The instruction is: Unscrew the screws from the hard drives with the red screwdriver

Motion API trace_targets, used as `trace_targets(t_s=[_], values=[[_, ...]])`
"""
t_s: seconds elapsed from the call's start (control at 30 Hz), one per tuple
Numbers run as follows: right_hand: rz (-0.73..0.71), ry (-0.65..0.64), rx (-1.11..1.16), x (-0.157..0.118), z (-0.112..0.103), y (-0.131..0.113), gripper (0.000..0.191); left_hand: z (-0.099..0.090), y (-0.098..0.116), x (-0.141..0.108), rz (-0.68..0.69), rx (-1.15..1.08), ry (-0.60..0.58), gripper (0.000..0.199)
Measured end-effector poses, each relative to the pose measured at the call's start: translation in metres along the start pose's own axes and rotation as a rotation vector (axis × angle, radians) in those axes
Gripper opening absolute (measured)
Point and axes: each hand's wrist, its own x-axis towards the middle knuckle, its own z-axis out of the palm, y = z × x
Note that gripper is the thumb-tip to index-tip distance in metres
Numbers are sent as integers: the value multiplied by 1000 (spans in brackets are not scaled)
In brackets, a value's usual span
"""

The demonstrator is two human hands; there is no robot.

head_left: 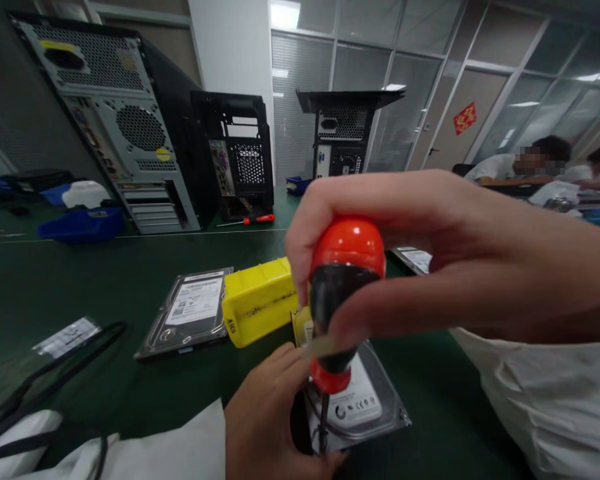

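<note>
My right hand (405, 287) is closed around the red and black handle of a screwdriver (347, 250). The shaft points down, and its tip meets the near left corner of a hard drive (375, 380) with a white label. From the left, my left hand (267, 417) grips that drive by its side edge, fingers behind and a digit at the near corner. Any screw under the tip is too small to make out. Just behind the left hand lies a yellow plastic bin (260, 303), partly covered by my right fingers.
Left of the bin lies another hard drive (190, 310); a third drive (414, 259) shows behind my right hand. Computer cases (173, 133) stand along the back. A second screwdriver (253, 219), a blue bin (83, 225) and a black cable (55, 373) are on the green table. People sit at the far right.
</note>
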Motion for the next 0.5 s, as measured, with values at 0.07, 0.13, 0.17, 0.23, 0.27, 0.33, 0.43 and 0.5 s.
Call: trace_targets(t_s=[0.07, 0.13, 0.17, 0.23, 0.27, 0.33, 0.43, 0.5], values=[[-52, 0, 2, -1, -2, -8, 27, -3, -1, 1, 17, -50, -46, 35], [-86, 16, 33, -4, -3, -12, 26, -7, 0, 3, 28, -84, -110, 33], [-91, 21, 50, -6, -4, -13, 28, -9, 1, 5, 18, -92, -152, 32], [-82, 24, 67, -10, -6, -12, 34, -14, 4, 6, -26, -99, -207, 32], [-73, 16, 62, -11, -8, -11, 37, -16, 5, 6, -45, -100, -224, 34], [-61, -49, 21, -10, -13, -9, 37, -20, 6, 6, -76, -113, -242, 36], [-75, -198, -88, -5, -21, -5, 32, -22, 6, 5, -104, -154, -259, 35], [-107, -236, -161, -1, -24, -2, 31, -23, 6, 5, -103, -166, -255, 35]])
